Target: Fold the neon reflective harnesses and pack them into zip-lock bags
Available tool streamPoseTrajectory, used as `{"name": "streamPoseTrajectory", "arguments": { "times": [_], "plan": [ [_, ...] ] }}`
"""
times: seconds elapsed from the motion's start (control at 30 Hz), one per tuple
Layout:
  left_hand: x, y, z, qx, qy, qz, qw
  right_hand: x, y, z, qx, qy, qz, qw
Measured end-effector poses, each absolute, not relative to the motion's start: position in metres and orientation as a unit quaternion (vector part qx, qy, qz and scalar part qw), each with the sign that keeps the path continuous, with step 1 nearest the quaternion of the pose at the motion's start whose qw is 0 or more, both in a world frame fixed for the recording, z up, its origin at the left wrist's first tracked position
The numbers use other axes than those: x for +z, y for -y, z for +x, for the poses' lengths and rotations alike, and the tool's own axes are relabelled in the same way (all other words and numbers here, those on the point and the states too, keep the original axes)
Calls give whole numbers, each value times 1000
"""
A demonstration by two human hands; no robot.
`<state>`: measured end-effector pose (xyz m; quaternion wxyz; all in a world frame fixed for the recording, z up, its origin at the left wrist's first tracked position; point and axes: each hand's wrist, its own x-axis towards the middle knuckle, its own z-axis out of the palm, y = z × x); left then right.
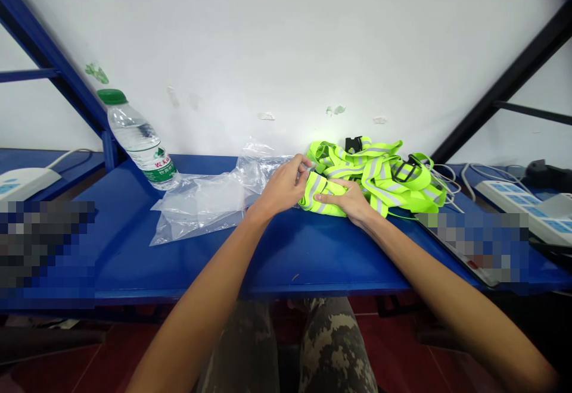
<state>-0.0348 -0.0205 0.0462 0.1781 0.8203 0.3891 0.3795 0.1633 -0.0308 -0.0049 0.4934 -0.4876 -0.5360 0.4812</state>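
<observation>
A folded neon-yellow reflective strap bundle (318, 197) lies on the blue table (286, 256) between both hands. My left hand (283, 186) pinches its upper left edge with curled fingers. My right hand (351, 200) lies on top of the bundle, fingers pressed down and holding it. Just behind is a loose pile of more neon-yellow reflective straps (384, 172) with black buckles (354, 143). A crumpled clear plastic bag (210, 199) lies to the left of my left hand.
A water bottle with a green cap (136, 140) leans at the back left. White power strips sit at the far right (522, 199) and far left (22, 181), with white cables (447, 181) by the pile. A white wall and shelf frame bars stand behind.
</observation>
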Motion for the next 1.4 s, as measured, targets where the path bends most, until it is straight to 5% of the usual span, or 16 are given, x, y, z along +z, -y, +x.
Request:
{"name": "streamPoseTrajectory", "arguments": {
  "times": [0.4, 0.77, 1.4],
  "plan": [
    [43, 29, -30, 328, -370, 864, 97, -6, 28, 162, 431, 522, -507, 533],
    [27, 40, 2, 257, -355, 899, -21, -14, 23, 158, 220, 568, -551, 571],
    [2, 58, 22, 331, -390, 856, -76, -15, 23, 157, 403, 467, -520, 591]
  ]
}}
